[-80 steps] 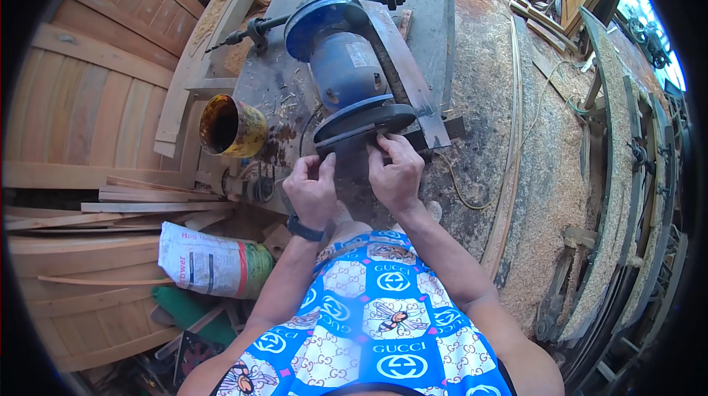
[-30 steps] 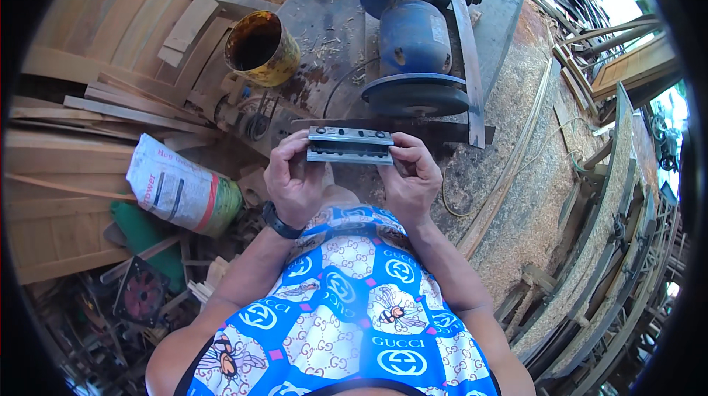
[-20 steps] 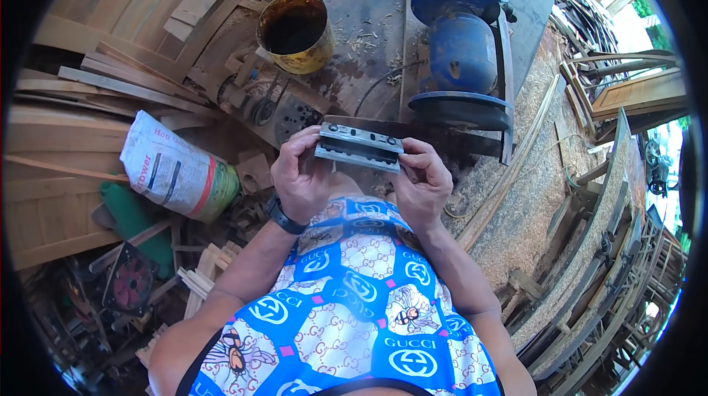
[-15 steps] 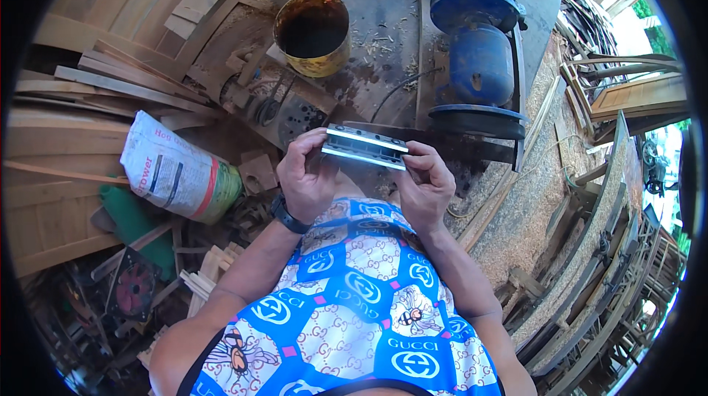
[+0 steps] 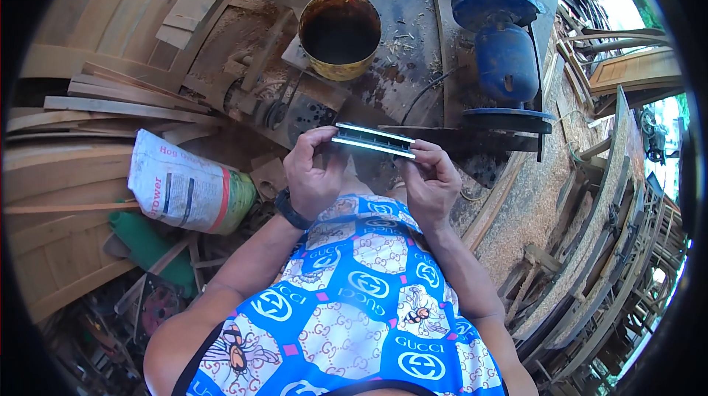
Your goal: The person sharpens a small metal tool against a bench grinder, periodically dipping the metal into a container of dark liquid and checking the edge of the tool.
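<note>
The slotted metal bar (image 5: pixel 375 141) is just above the frame's centre, its ends pinched by the fingers (image 5: pixel 318 135) of your left hand (image 5: pixel 317 173) and right hand (image 5: pixel 431 181); upper right, a blue grinder (image 5: pixel 504 63) stands on the counter (image 5: pixel 404 18).

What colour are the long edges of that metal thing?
The metal piece has shiny silvery-white long edges, best seen in the head view.

Metal piece (image 5: pixel 375 140), two bright parallel edges, dark channel between, held at both ends, right end lower
</note>
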The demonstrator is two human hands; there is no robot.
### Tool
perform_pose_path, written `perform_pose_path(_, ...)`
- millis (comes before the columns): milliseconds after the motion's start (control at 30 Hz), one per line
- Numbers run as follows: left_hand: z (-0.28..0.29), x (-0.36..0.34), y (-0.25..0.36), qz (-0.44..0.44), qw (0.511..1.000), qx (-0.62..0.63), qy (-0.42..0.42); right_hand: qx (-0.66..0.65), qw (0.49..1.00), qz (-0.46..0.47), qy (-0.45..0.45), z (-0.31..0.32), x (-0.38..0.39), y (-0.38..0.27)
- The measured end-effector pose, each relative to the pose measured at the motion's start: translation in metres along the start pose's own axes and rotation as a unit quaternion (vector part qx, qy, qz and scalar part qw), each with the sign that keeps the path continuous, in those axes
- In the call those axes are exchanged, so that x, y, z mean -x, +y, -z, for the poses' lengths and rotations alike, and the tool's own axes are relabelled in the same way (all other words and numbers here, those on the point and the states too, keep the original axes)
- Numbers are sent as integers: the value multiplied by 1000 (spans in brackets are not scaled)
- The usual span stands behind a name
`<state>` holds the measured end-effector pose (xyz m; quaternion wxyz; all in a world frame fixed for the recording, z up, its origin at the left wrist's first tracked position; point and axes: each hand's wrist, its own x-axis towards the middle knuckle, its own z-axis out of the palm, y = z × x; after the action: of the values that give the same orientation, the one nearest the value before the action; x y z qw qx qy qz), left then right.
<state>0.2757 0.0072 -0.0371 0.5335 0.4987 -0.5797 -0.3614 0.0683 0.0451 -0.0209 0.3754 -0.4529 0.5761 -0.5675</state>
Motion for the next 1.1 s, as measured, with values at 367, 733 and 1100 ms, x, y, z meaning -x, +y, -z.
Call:
perform_pose_path(367, 12, -14, -1, -14, 999, -7, -33, -84, 996, -32, 14, -20, -3, -2)
perform_pose_path(733, 13, -25, -6, 50, 996, 77, 11, -27, 999, 25, -31, -33, -5, -19)
perform_pose_path(1100, 15, -50, -14, 218, 936, 276, 24, 97, 964, 169, -181, -44, -10, -42)
